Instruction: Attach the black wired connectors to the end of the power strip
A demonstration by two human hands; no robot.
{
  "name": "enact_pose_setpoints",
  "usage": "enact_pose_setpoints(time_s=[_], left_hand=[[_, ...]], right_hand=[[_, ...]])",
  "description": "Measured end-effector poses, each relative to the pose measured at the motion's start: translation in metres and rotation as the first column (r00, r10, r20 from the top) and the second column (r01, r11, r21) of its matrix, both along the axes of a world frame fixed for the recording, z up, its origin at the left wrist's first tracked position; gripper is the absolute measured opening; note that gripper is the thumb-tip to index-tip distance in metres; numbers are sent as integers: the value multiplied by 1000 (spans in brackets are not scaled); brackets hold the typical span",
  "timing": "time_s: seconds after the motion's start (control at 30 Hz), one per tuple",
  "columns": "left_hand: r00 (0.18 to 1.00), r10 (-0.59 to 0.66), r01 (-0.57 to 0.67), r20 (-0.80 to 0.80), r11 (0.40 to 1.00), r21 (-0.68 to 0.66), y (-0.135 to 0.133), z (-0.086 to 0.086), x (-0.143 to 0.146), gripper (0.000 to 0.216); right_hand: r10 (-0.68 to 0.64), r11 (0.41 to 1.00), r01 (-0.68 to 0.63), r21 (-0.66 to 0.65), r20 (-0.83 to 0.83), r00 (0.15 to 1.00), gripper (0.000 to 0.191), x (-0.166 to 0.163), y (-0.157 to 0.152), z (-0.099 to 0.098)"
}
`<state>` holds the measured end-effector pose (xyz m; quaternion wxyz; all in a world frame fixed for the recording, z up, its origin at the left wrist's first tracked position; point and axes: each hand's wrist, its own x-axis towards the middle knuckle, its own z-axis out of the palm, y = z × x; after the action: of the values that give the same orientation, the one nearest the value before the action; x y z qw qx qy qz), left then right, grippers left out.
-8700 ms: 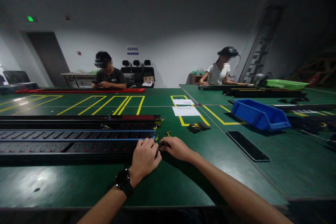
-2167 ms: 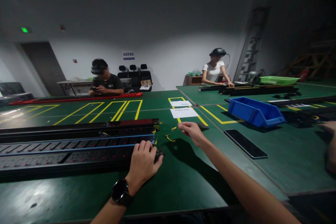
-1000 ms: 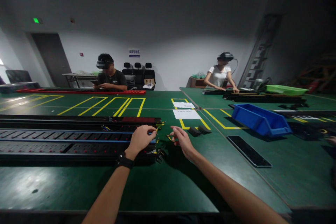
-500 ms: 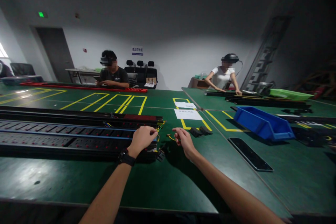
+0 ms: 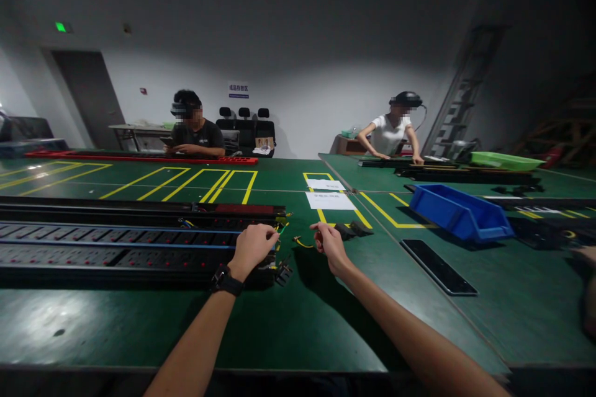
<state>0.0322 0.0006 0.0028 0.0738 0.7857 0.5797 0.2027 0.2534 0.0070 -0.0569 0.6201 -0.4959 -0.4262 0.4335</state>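
Observation:
Several long black power strips (image 5: 116,245) with red dots lie side by side on the green table (image 5: 298,322), their right ends near the middle. My left hand (image 5: 252,248), with a black watch on the wrist, rests closed on the right end of the strips, where thin yellow and green wires (image 5: 280,229) stick out. My right hand (image 5: 329,243) hovers just right of that end with its fingers pinched together; what it holds is too small to make out. A loose yellow wire (image 5: 302,241) lies between the hands. A small black part (image 5: 283,273) sits by the strip end.
Two small black pieces (image 5: 352,229) and white paper sheets (image 5: 329,200) lie in a yellow-taped box. A flat black slab (image 5: 438,258) and a blue bin (image 5: 460,212) are to the right. Two people sit at the far side. Another person's hand (image 5: 589,288) shows at the right edge.
My right hand drew back from the black pieces toward the strip end, then shifted slightly right. My left hand moved up from the near corner of the strip onto its end by the wires.

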Motion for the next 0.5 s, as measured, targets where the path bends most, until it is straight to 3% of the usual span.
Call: enact_pose_setpoints(time_s=[0.2,0.5], left_hand=[[999,43,-43,-3,999,20,0,-3,1,19],[994,-3,8,-112,999,40,1,-6,1,28]], right_hand=[[15,999,-16,29,22,1000,56,-1,0,-2],[10,1000,-11,19,52,999,50,-2,1,-3]])
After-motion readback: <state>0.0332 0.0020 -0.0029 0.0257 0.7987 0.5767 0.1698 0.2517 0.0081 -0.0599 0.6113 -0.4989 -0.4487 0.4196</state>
